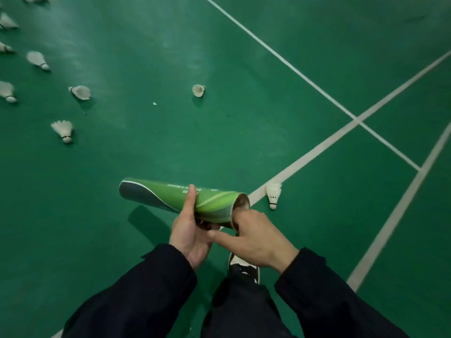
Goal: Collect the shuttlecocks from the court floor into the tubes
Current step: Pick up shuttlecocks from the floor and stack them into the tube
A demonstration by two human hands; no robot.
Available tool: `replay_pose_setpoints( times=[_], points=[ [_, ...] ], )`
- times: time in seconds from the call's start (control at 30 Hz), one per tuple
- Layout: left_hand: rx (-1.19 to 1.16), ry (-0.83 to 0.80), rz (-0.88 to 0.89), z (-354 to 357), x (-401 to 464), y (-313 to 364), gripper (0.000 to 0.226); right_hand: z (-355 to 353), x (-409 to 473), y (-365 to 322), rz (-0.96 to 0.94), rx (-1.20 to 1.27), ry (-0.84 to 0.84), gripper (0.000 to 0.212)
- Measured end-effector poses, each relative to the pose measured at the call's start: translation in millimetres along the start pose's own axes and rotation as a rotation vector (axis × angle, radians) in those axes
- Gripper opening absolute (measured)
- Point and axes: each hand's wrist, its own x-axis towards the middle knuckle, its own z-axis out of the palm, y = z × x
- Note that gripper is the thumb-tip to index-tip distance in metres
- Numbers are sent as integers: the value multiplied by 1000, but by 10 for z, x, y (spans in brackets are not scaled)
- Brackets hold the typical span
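My left hand [189, 230] grips a green shuttlecock tube [170, 195] from below, thumb over its top, and holds it nearly level above the court floor. Its open brown mouth [241, 201] faces right. My right hand [256, 236] is at that mouth, its fingers reaching inside and hidden, thumb pointing left. What those fingers hold is not visible. White shuttlecocks lie on the green floor: one [273, 195] just right of the tube's mouth on a line, one [199, 90] farther ahead, and several at the left [63, 129] [80, 92].
White court lines [356, 120] cross at the right. My shoe [244, 267] stands below my hands, with dark sleeves and trouser leg at the bottom. More shuttlecocks [37, 60] lie scattered along the far left edge.
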Motion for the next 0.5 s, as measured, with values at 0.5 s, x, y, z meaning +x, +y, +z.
replay_pose_setpoints(
  times=[0.5],
  points=[
    [58, 250, -72, -449, 1291, -325, 62, 937, 1225, 3181, 645, -227, 18, 70]
  ],
)
